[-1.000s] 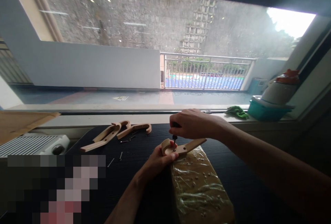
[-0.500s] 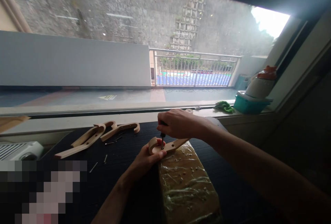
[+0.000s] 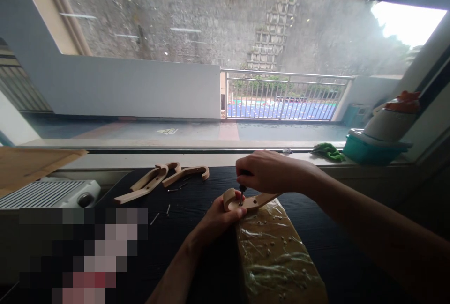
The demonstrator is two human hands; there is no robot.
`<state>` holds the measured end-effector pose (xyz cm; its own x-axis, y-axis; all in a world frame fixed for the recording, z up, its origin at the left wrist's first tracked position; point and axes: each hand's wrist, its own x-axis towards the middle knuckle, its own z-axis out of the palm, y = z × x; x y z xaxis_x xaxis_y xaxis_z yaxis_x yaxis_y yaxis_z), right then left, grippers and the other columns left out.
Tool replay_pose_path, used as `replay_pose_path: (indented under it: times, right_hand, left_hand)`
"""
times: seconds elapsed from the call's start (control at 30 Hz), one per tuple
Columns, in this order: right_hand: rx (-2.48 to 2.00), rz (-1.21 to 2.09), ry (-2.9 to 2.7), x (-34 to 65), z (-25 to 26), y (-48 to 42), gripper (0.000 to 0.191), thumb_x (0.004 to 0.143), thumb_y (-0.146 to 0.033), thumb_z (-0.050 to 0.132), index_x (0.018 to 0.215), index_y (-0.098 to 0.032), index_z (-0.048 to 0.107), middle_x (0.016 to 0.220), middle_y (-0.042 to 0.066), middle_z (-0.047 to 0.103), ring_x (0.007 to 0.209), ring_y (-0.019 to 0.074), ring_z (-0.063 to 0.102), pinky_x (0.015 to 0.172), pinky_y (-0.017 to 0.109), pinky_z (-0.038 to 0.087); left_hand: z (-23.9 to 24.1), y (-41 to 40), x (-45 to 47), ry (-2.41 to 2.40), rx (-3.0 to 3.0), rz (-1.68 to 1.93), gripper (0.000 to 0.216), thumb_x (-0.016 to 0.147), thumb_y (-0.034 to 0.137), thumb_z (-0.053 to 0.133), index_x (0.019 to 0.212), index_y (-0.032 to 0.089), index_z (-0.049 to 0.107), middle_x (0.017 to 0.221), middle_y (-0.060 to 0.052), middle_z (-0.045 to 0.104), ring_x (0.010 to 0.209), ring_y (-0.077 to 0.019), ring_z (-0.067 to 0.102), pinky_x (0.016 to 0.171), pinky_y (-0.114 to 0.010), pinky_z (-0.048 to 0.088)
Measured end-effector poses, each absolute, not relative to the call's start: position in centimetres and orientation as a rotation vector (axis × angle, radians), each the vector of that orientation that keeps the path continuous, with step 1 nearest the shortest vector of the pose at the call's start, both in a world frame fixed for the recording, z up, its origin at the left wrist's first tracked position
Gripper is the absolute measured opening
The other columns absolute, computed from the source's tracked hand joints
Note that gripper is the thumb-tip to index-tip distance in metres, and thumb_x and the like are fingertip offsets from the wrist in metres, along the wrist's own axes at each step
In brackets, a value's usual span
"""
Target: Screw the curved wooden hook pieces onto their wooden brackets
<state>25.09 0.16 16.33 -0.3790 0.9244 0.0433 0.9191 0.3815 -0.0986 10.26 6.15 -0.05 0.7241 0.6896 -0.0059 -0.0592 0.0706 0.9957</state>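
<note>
My right hand [image 3: 262, 170] is closed round the dark handle of a screwdriver [image 3: 242, 192], whose shaft points down. The screwdriver's tip meets the inner face of a wooden hook [image 3: 262, 200] near its curled end. My left hand [image 3: 221, 215] grips that curled end, thumb in front and fingers behind. Under the hook lies a block wrapped in clear plastic [image 3: 277, 252], its top dotted with small holes. To the left, several more wooden hooks [image 3: 144, 192] rest on the black table. Loose screws [image 3: 154, 218] are scattered near them. Any screw under the tip is too small to make out.
Behind the black table [image 3: 207, 191] runs a white windowsill [image 3: 218, 159]. On it are a green cloth [image 3: 328, 152] and a teal box [image 3: 372, 150] bearing a white jar with an orange top. A ridged white appliance [image 3: 52, 193] and brown cardboard [image 3: 35, 166] stand at left.
The view has swung left, so everything sits further right in the picture. Both hands keep their hold on the hook and the screwdriver.
</note>
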Motion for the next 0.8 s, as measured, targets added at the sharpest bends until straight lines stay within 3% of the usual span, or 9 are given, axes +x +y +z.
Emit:
replay_pose_path:
  times: [0.23, 0.43, 0.8]
  right_hand:
    - [-1.788, 0.060, -2.524, 25.5, 16.5, 0.3, 0.028, 0.084, -0.038, 0.044, 0.086, -0.020, 0.064, 0.073, 0.002, 0.063, 0.060, 0.0116, 0.048, 0.052, 0.025, 0.030]
    - [-1.736, 0.124, -2.638, 25.2, 17.9, 0.1, 0.018, 0.081, -0.026, 0.047, 0.082, -0.022, 0.065, 0.072, -0.001, 0.063, 0.061, 0.0105, 0.048, 0.053, 0.025, 0.030]
    - [-1.778, 0.042, -2.530, 25.4, 16.3, 0.5, 0.031, 0.086, -0.036, 0.040, 0.087, -0.018, 0.065, 0.075, 0.005, 0.064, 0.065, 0.0138, 0.050, 0.055, 0.026, 0.032]
  left_hand:
    - [-0.3, 6.3, 10.2, 0.502, 1.364, 0.605, 0.032, 0.070, 0.027, 0.069, 0.095, 0.017, 0.053, 0.096, -0.002, 0.059, 0.084, -0.0143, 0.054, 0.078, -0.024, 0.041]
    - [-0.5, 6.4, 10.3, 0.550, 1.364, 0.617, 0.035, 0.068, 0.026, 0.071, 0.098, 0.015, 0.056, 0.094, -0.003, 0.059, 0.088, -0.0158, 0.055, 0.081, -0.025, 0.040]
    - [0.1, 6.1, 10.3, 0.556, 1.355, 0.611, 0.036, 0.066, 0.029, 0.072, 0.096, 0.017, 0.055, 0.094, -0.002, 0.059, 0.087, -0.0166, 0.056, 0.081, -0.026, 0.041]
